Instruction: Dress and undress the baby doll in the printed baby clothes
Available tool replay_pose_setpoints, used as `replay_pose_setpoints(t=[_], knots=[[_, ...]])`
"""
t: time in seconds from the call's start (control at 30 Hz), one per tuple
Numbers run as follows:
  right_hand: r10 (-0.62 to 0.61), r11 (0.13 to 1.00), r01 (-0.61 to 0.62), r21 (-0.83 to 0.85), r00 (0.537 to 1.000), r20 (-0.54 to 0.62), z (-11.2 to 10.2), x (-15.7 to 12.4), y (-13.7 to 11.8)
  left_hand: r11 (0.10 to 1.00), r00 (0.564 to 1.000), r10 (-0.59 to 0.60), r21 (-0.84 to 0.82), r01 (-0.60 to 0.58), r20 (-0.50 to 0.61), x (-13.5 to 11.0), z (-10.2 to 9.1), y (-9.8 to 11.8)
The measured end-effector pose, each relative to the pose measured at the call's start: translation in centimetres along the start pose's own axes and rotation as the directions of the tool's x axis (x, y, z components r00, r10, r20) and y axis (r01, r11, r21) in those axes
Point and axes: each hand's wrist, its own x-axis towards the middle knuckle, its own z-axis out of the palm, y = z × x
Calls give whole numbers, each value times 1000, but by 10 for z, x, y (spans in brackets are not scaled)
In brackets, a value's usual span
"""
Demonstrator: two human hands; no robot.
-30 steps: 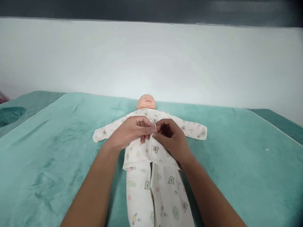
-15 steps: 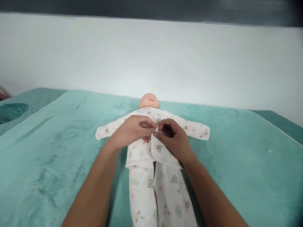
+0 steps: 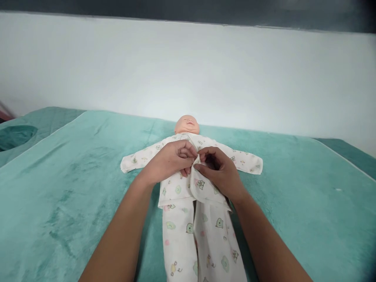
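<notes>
A baby doll (image 3: pixel 187 124) lies on its back, dressed in a white printed jacket (image 3: pixel 176 190) with long sleeves spread to both sides. Matching printed trousers (image 3: pixel 180 235) cover its legs. Over the doll's chest, my left hand (image 3: pixel 179 157) pinches the jacket's front edge between thumb and fingers. Just across from it, my right hand (image 3: pixel 219 168) grips the same front opening, its fingertips close to those of the left. The edge is lifted a little where they meet. Any fastener there is hidden by my fingers.
A teal plush cover (image 3: pixel 88 188) spreads under the doll. Behind it rises a white wall or panel (image 3: pixel 188 70) with a dark band (image 3: pixel 176 9) along its top. A darker green fabric piece with a rounded opening (image 3: pixel 17 137) lies at the far left.
Both hands stay at the jacket front with only small finger shifts, and the pinched edge now stands up slightly more. The whole view has shifted slightly.
</notes>
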Motion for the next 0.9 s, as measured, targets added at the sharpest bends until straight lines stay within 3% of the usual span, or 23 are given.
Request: replay_pose_setpoints(t=[0.57, 0.9], knots=[[-1, 1000, 1, -13, 1000, 31, 0, 1, 1, 1000, 1000, 7, -24, -7, 2, 0, -1, -1], [33, 997, -38, 67, 997, 74, -5, 1, 0, 995, 998, 28, -94, -22, 64, 0, -3, -5]])
